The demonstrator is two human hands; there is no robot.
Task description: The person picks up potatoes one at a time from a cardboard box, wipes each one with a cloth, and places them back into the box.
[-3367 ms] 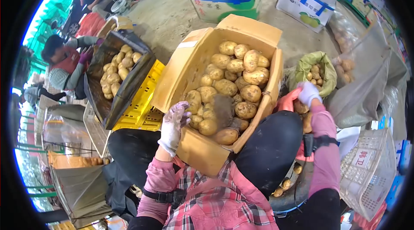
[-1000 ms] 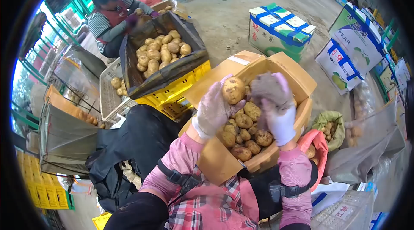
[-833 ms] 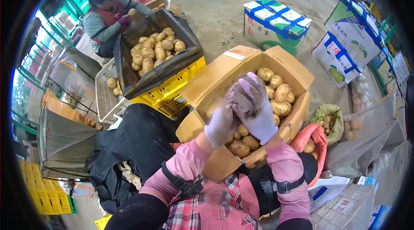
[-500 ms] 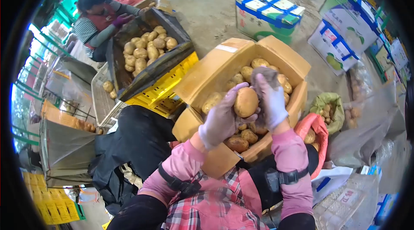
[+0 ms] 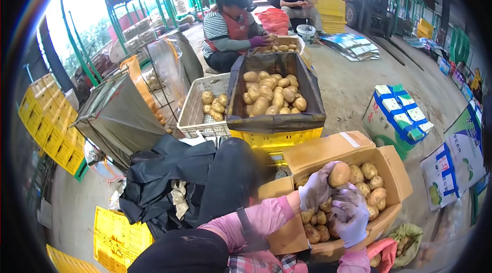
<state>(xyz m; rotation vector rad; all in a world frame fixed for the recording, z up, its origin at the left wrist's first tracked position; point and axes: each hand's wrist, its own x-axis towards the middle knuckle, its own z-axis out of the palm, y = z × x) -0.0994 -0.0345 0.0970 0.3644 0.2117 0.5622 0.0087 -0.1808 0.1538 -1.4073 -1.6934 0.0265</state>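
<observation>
My left hand (image 5: 316,190), in a dirty pale glove, is closed round a potato (image 5: 339,174) above the cardboard box (image 5: 394,170). Just below and to the right, my right hand (image 5: 350,213), gloved too, has its fingers bent close beside the left hand; whether it holds anything is hidden. Inside the box lie several potatoes (image 5: 375,196) on both sides of my hands. Beyond the box, a dark-lined crate (image 5: 307,88) on a yellow crate holds several more potatoes (image 5: 267,92).
A white basket (image 5: 192,109) with potatoes stands left of the lined crate. Behind it a person (image 5: 225,32) in a striped top handles potatoes; another person (image 5: 297,4) sits farther back. A taped carton (image 5: 397,119) stands right. A green sack (image 5: 407,245) sits lower right.
The view has swung up and to the left, so the box appears lower and farther right. The potato has stayed in my left hand, while my right hand now sits lower beside it.
</observation>
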